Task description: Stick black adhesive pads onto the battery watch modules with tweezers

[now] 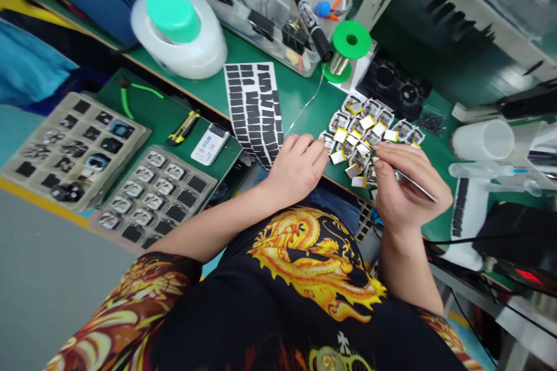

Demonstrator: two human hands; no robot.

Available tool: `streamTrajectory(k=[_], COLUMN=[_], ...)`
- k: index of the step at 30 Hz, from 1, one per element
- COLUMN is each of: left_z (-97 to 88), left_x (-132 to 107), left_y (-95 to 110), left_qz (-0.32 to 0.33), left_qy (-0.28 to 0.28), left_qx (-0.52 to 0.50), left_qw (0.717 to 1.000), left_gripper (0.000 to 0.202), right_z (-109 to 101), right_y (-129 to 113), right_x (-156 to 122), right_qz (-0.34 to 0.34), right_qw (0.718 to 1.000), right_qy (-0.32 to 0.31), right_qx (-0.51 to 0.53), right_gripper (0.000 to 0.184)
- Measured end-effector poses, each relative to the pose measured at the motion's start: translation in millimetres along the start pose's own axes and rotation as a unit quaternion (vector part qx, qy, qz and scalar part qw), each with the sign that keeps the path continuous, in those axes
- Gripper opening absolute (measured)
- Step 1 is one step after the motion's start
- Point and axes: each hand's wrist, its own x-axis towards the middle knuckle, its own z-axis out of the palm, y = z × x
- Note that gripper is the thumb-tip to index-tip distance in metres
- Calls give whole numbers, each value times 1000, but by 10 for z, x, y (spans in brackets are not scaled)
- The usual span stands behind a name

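My right hand [411, 185] is closed around slim metal tweezers [418, 185], held like a pen. Their tip points into a cluster of small white-and-silver housings with pale, yellow-edged battery-like pieces [357, 136] on the green bench. My left hand [299, 165] is at the near left side of this cluster, its fingers bent and close together. Its fingertips are by a small housing [327, 140] at the cluster's edge; what they grip, if anything, is hidden. Just left of that hand lies a white sheet with rows of black stickers [255, 110], its lower end curling over the bench edge.
A green solder wire spool [351, 40] and black marker [312, 23] stand behind. At the left are a white bottle with green top [178, 32], a yellow cutter [183, 127], green-handled pliers [126, 98] and trays of parts [159, 194]. A white cup [482, 140] is right.
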Motion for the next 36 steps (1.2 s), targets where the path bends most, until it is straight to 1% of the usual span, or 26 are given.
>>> streamTrajectory(k=[3, 7, 11, 15, 17, 19, 24, 28, 30, 32, 34, 36], left_z=[-3, -22, -72, -156, -217, -302, -604, -809, -860, -878, -872, -850], left_x=[9, 22, 50, 82, 84, 69, -18, -71, -85, -98, -116, -148], left_y=[9, 27, 32, -11, -52, -107, -265, -311, -288, -256, -249, -284], left_qz=[0, -14, -25, -27, -37, -51, -77, -95, -105, -110, -116, -130], left_qy=[-8, -22, -31, -39, -25, 4, 74, 108, 122, 134, 141, 143], left_qx=[22, 24, 3, -52, -68, -73, -87, -78, -72, -71, -71, -68], left_qw=[1000, 999, 999, 998, 997, 996, 990, 987, 984, 982, 981, 979], left_gripper=[23, 26, 29, 32, 32, 31, 25, 21, 20, 20, 19, 19], right_z=[-34, -103, -149, -194, -222, -248, -300, -341, -347, -327, -271, -184], right_y=[-28, -88, -130, -137, -136, -138, -162, -204, -232, -256, -264, -256], right_x=[-93, -104, -86, -102, -128, -161, -216, -188, -152, -108, -57, 1], right_qz=[12, 12, 8, -9, 0, 24, 94, 110, 107, 104, 103, 111], right_qw=[1000, 1000, 1000, 1000, 1000, 1000, 995, 991, 990, 987, 985, 980], right_qy=[-4, -3, 3, 1, -2, -4, -7, 14, 17, 16, 19, 19], right_qx=[0, 6, 11, -19, -27, -18, 28, 74, 96, 120, 140, 162], right_gripper=[21, 20, 17, 14, 12, 12, 15, 11, 10, 11, 14, 15])
